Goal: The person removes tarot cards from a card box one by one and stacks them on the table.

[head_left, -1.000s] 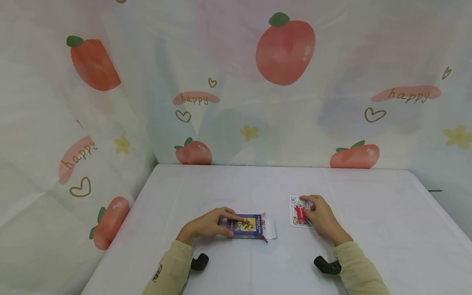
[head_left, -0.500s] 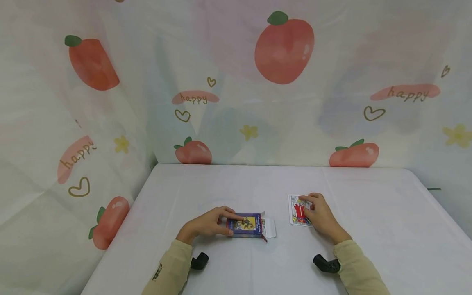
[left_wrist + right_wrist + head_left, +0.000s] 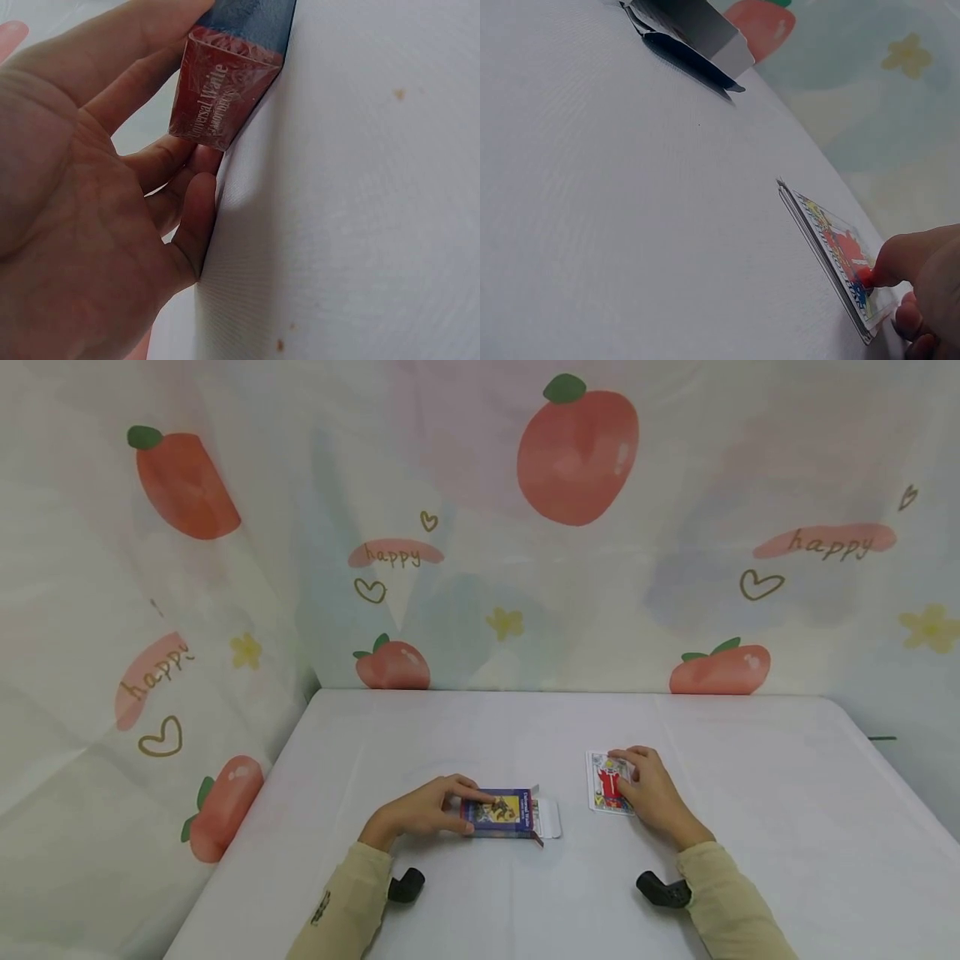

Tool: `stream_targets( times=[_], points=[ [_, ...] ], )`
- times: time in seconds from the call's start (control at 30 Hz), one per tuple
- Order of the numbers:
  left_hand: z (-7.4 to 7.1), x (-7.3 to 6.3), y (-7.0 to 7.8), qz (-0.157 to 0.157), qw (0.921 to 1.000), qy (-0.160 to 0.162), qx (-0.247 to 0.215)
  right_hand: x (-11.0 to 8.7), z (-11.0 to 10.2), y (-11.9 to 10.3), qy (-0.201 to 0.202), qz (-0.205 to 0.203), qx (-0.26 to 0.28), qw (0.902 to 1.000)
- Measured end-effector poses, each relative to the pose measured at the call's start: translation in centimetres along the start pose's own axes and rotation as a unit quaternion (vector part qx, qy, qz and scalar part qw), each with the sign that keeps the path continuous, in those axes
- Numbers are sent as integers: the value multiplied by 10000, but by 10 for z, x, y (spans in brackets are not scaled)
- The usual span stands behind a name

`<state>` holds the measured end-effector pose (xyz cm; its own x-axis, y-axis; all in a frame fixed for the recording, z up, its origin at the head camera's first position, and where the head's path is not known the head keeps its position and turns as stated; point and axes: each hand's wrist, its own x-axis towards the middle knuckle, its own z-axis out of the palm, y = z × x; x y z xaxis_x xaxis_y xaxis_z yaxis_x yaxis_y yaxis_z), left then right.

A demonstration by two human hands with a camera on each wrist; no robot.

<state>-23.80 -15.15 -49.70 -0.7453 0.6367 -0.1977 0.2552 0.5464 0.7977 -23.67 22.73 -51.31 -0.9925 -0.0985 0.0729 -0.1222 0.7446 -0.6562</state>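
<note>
Blue-and-yellow illustrated card box [image 3: 504, 812] with red end panel, red-and-yellow picture cards [image 3: 607, 782] in a white-bordered stack, white tablecloth [image 3: 480, 735], pale peach-printed backdrop [image 3: 577, 452], beige sleeves [image 3: 720, 902]

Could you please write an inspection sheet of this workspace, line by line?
Surface: white table, cloth-covered, a few small specks in the left wrist view.
Job's things: card box lying flat, end flap open; stack of cards face up, apart from the box.
Clutter: nothing seen.
Grippers: left hand grips the box's closed end; right hand rests on the cards, a fingertip pressing the top card.
Cables: nothing seen; black wrist camera mounts at both sleeves.
Surroundings: curtain backdrop printed with peaches, hearts and "happy".
</note>
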Motion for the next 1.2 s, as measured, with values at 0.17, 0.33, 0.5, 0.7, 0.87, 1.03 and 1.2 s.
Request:
stream_targets(
  times=[0.17,0.33,0.5,0.7,0.87,1.03,1.2],
  points=[
    [-2,3,0,-7,10000,9,10,2,-2,-1,30,3,-35,10000],
    [-5,4,1,-3,10000,5,54,4,-4,0,17,30,-49,10000],
    [-5,4,2,3,10000,0,63,4,-7,1,49,94,29,9999],
    [-1,3,0,-87,10000,25,25,3,-10,2,184,164,141,9996],
    [2,3,-1,-95,9999,12,47,0,-9,-4,337,-38,155,9993],
    [3,2,-2,-46,10000,24,65,-3,-9,-17,431,-495,224,9976],
    [0,1,-3,-20,9999,16,140,-4,-6,-32,207,-927,319,9950]
  ],
)
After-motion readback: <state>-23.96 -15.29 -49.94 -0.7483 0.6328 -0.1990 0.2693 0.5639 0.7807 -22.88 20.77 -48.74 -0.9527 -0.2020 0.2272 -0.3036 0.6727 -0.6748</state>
